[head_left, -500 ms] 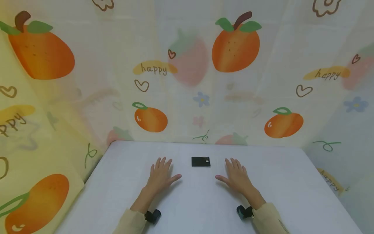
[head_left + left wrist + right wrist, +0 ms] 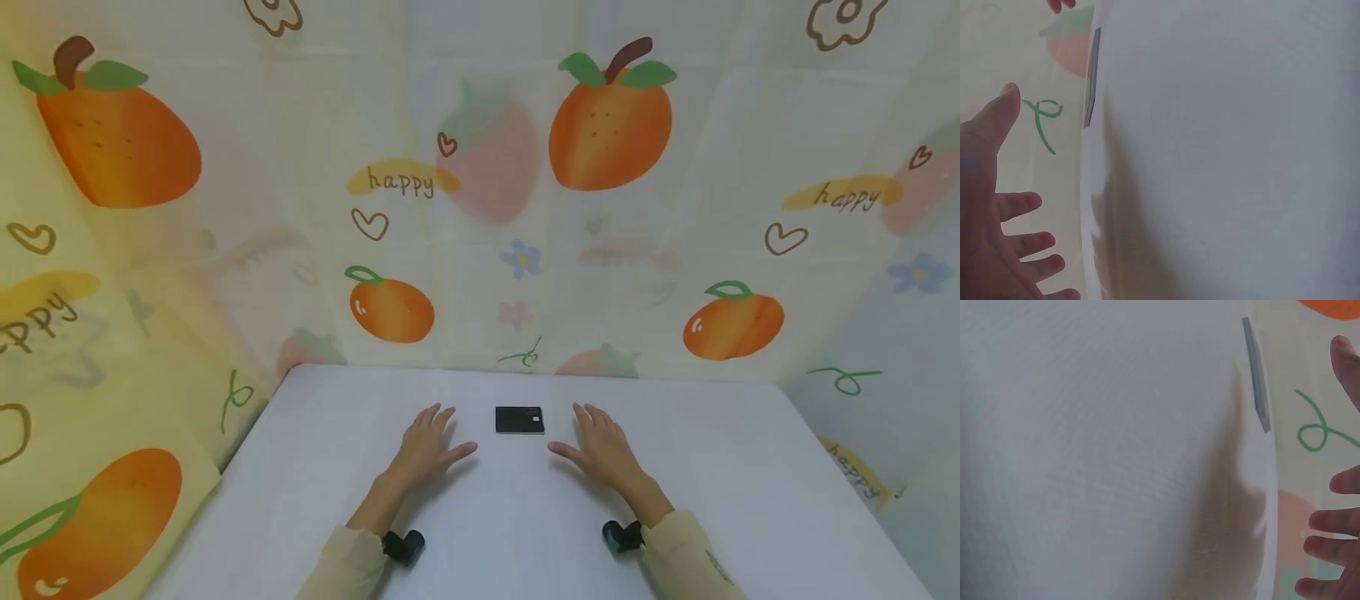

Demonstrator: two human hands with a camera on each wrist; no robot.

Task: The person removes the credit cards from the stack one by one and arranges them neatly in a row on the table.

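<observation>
My left hand [image 2: 425,451] and right hand [image 2: 604,451]: apart, fingers spread, holding nothing. Flat black object [image 2: 517,420], one: on the white table [image 2: 517,517], between my hands, untouched. Step, by my judgement: reach, pre-contact. Next move: probably calls for fingers inward to its edges.

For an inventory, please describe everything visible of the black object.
The black object is a thin, flat rectangle with a dark top, a small white square near its right end and a grey edge. Its material is unclear. It lies flat on the table, long sides crosswise, between left hand and right hand, touching neither.
</observation>
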